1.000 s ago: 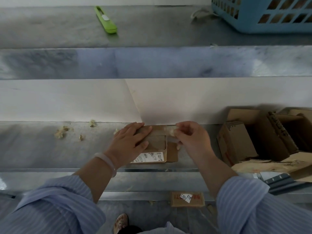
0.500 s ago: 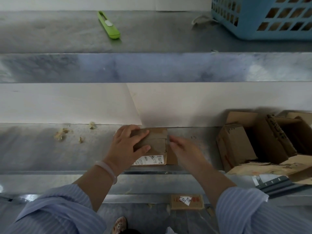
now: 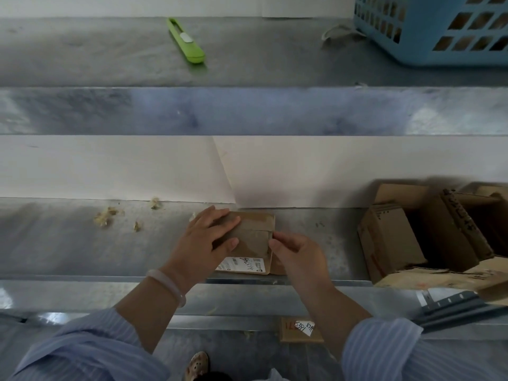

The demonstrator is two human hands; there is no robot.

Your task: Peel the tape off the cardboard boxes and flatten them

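A small brown cardboard box (image 3: 254,240) with a white shipping label on its near side lies on the lower metal shelf (image 3: 68,243). My left hand (image 3: 204,239) presses flat on the box's left half, fingers spread across its top. My right hand (image 3: 295,254) sits at the box's right edge, thumb and fingertips pinched at the flap seam. Whether tape is between those fingers cannot be told. Glossy tape still crosses the box's far top edge.
Crumpled tape scraps (image 3: 105,217) lie at the left of the shelf. A pile of opened cardboard boxes (image 3: 428,240) stands at the right. On the upper shelf lie a green utility knife (image 3: 187,42) and a blue plastic basket (image 3: 439,28). A small box (image 3: 301,329) lies on the floor below.
My right hand let go of a strip of tape it was pulling up from the box's far right corner, dropped lower, and now pinches at the box's right edge. The left hand stayed on the box.
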